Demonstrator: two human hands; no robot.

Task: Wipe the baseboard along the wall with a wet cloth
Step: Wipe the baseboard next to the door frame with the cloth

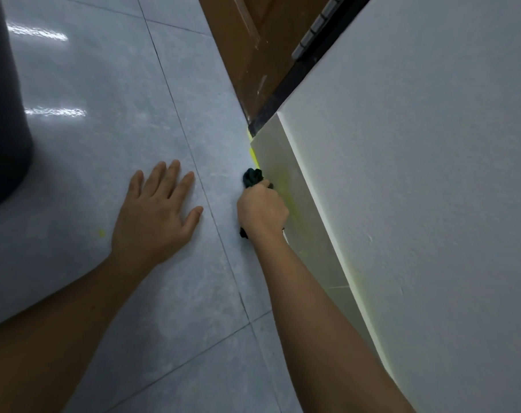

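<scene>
A pale baseboard (286, 162) runs along the foot of the white wall (417, 174) on the right, with yellow smears on its face near the floor. My right hand (262, 211) is closed around a bunched dark green cloth (252, 177) and presses it against the baseboard's lower part, close to its far end. A bit of cloth also sticks out below the wrist. My left hand (158, 213) lies flat on the grey floor tiles, fingers spread, holding nothing.
A brown wooden door (253, 49) with a dark frame (286, 93) stands just beyond the baseboard's end. A large dark cylindrical object (3, 114) sits on the floor at far left. A small yellow speck (100, 233) marks the tile by my left wrist.
</scene>
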